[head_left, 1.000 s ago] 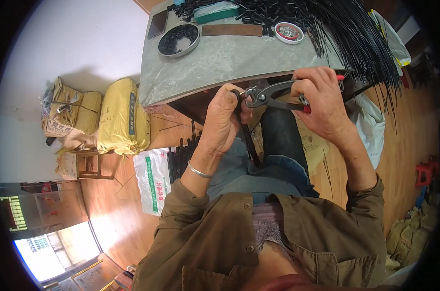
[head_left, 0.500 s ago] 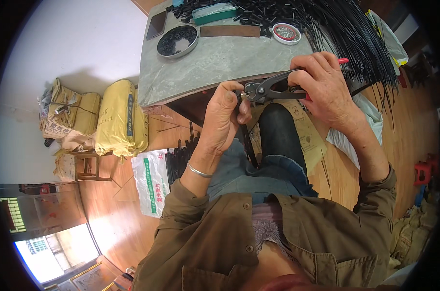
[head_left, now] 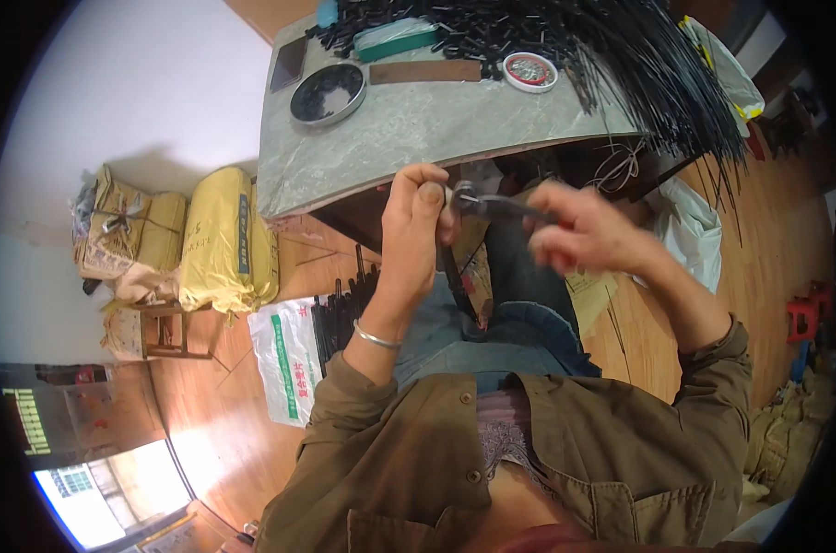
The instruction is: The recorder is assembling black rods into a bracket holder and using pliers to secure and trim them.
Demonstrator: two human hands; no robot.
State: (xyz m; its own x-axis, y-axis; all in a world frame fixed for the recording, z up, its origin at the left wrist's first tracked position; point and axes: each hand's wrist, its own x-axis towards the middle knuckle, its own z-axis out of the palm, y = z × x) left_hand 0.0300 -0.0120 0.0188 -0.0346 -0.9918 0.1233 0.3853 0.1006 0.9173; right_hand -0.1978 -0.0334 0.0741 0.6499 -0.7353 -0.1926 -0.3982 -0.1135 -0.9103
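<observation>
My left hand is closed round the top end of a long thin black rod, which slopes down toward my lap. Against that end, beside my thumb and fingertips, is the dark metal head of a pair of pincers. Its handles run into my right hand, which is closed round them and blurred by motion. Whether the jaws bite on the rod's end cannot be made out.
Ahead is a grey stone-topped table bearing a round dish, a small white tub, a brown strip, a green box and many black rods. Yellow sacks are stacked at left; black rods stand beside my left arm.
My right hand has swung down and left, bringing the pincers' handles lower and closer together. My left hand stays on the rod, slightly further left.
</observation>
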